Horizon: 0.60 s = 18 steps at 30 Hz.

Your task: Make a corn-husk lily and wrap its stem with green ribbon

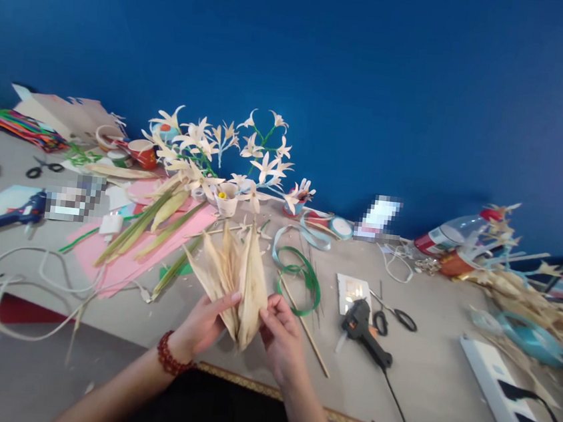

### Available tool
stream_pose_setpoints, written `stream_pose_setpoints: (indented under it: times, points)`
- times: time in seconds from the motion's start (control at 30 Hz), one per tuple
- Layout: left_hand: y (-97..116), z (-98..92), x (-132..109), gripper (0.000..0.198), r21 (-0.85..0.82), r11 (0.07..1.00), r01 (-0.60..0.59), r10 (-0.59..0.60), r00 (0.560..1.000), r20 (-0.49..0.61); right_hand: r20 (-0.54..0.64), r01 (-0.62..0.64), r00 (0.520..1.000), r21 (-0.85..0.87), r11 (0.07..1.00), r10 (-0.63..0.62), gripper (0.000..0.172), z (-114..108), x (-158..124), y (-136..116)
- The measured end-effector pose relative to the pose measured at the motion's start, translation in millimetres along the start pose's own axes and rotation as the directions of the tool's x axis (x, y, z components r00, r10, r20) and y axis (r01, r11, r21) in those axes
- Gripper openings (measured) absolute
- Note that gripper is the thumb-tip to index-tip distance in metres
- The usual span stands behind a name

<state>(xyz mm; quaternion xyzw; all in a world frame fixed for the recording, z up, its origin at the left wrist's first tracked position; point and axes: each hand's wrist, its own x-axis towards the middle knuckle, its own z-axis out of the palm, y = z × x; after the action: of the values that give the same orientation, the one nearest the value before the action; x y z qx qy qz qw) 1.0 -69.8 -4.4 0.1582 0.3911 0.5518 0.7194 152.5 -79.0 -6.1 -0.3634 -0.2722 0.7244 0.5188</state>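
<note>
Dried corn husks [254,289], pale and fanned out with their tips pointing away from me, are held up over the near edge of the table. My left hand [202,323] grips the bundle from the left, its thumb lying across the front. On the other side, my right hand [282,335] pinches the husk's right edge between thumb and fingertips. Beyond the husks stand white flowers [201,139] with green and light blue stems, some in a small white cup [226,200]. Beside my right hand lie a thin wooden stick [314,349] and coiled green ribbon [311,288].
A black glue gun [367,331] and scissors [404,318] lie at right, near a white power strip [498,395]. Leftward are a blue glue gun [19,214], a white cable [0,302] and pink paper [126,275] bearing green husks. A plastic bottle [453,232] leans at back right.
</note>
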Motion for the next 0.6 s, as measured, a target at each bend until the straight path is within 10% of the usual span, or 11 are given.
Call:
stream_pose_setpoints:
  times: [0.13, 0.33, 0.6]
  points:
    - [-8, 4.8, 0, 0.032, -0.060, 0.998, -0.007, 0.001, 0.995, -0.098, 0.044, -0.053, 0.998, 0.093, 0.994, 0.049, 0.029, 2, 0, 1]
    - [-13, 8.3, 0, 0.026, -0.065, 0.998, -0.014, 0.008, 0.995, -0.099, 0.009, -0.002, 1.000, -0.202, 0.979, 0.004, 0.034, 2, 1, 11]
    - [13, -13.9, 0, 0.022, -0.496, 0.865, -0.069, 0.085, 0.996, 0.009, 0.017, 0.142, 0.989, 0.156, 0.978, -0.146, 0.058, 19, -10, 11]
